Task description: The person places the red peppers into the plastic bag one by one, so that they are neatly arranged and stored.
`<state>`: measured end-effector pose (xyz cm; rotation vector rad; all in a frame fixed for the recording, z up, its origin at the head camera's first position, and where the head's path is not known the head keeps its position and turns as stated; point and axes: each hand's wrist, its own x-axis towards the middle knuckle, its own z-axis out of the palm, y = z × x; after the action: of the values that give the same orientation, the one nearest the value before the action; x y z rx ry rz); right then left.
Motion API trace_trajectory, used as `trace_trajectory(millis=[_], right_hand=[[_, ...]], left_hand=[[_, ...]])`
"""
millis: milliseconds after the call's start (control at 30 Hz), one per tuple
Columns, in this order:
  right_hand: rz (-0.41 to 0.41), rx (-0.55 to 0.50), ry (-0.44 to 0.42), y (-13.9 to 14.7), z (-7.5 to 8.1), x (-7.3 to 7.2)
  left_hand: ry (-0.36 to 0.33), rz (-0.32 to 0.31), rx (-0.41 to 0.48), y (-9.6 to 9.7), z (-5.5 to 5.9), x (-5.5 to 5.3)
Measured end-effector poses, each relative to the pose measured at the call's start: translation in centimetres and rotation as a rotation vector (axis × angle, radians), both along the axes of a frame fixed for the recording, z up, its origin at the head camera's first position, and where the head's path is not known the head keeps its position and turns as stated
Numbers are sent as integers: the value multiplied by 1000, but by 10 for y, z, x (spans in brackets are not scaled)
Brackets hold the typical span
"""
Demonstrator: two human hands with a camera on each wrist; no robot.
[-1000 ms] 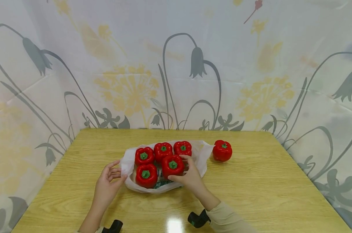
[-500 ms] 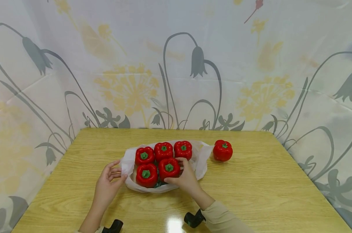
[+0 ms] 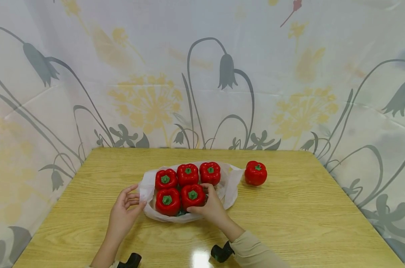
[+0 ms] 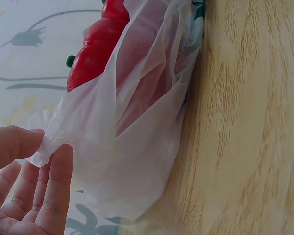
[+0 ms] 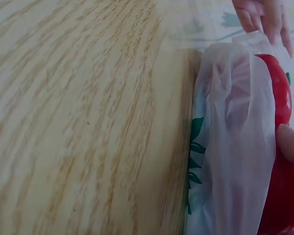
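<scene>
A white translucent plastic bag (image 3: 148,186) lies open on the table with several red bell peppers inside, green stems up. My left hand (image 3: 123,208) pinches the bag's left edge between thumb and fingers; the left wrist view shows the crumpled plastic (image 4: 51,134) at the thumb tip. My right hand (image 3: 211,206) grips the front right bell pepper (image 3: 193,197) from its right side, thumb in front and fingers behind. That pepper sits in the bag beside the front left bell pepper (image 3: 168,201). In the right wrist view, the thumb (image 5: 290,142) presses on red pepper skin above the bag's wall.
Another red bell pepper (image 3: 256,173) stands on the wooden table (image 3: 289,216), just right of the bag. A flower-patterned cloth (image 3: 202,93) hangs behind the table's back edge. Dark wrist devices show near both forearms.
My right hand has moved left and slightly down with the bell pepper, setting it close beside the front left one. My left hand has stayed on the bag's edge.
</scene>
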<state>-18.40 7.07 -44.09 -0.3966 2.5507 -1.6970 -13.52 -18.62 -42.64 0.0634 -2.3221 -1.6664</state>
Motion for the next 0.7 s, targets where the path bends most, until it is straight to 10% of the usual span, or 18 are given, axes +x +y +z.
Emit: trace_trajectory(millis=[700], right_hand=[[32,-84,-4,16,11,6]], left_hand=[[-9,-5,-8,-2,-2,0]])
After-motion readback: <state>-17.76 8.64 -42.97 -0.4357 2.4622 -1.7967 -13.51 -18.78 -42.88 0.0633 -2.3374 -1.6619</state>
